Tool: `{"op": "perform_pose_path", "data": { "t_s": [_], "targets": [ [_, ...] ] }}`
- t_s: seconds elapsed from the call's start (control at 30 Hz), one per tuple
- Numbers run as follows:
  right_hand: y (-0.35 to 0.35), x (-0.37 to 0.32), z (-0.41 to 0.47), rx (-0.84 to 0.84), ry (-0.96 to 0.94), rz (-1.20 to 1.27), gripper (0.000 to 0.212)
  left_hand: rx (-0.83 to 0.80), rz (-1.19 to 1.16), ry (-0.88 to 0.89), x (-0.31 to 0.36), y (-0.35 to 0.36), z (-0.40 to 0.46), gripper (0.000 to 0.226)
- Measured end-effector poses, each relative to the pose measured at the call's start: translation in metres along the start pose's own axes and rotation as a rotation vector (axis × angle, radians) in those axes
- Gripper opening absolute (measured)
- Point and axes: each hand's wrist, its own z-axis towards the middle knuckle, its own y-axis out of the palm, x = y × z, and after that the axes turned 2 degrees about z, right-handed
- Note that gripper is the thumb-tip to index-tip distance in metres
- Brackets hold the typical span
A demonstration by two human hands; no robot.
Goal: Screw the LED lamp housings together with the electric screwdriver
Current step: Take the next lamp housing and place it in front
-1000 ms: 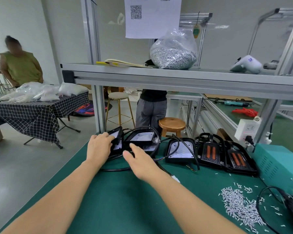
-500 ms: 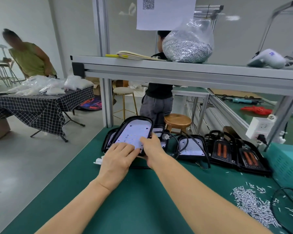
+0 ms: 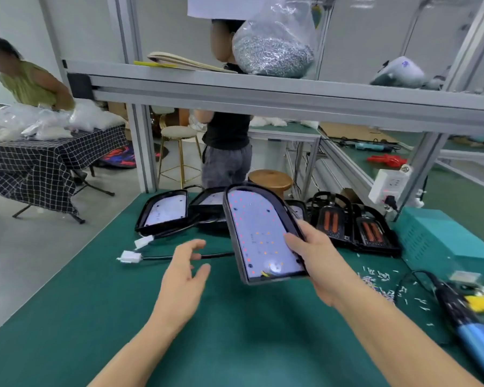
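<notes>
- Holding one LED lamp housing (image 3: 263,236) in the head view: right hand (image 3: 316,258) grasps its right edge, thumb on the white LED board, the rest of the fingers hidden behind; the housing is raised off the green counter (image 3: 95,317) and tilted, rounded end away.
- Left hand (image 3: 183,275) is released, fingers spread, hovering just left of the housing, touching nothing.
- Change from a second ago: both hands were then at the stack by the far edge; half a second ago both held this housing there. Now it is nearer the counter's middle and only the right hand carries it.
- Judgement: picking is done; setting down and driving screws remain.
- Other housings (image 3: 162,210) lie along the far edge; a black cable with white connector (image 3: 129,257) trails toward the left edge.
- Electric screwdriver (image 3: 470,322) rests by the right edge, loose screws (image 3: 380,277) beside it.
- Open room: near half of the counter looks free for laying the housing flat.
</notes>
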Motion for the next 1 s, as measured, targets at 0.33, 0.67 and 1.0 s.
{"op": "perform_pose_path", "data": {
  "t_s": [0.33,0.67,1.0],
  "targets": [
    [-0.057,0.054,-0.069,0.02,0.183,-0.241,0.037,-0.174,0.801,0.006,-0.024,0.04,0.027,0.048],
    [-0.068,0.064,-0.084,0.107,0.241,-0.37,0.034,-0.221,1.021,0.129,-0.03,0.026,0.065,0.051],
    [-0.064,0.069,-0.086,0.176,0.286,-0.406,0.031,-0.231,-0.05,-0.217,0.03,0.065,-0.026,0.016]
  ]
}}
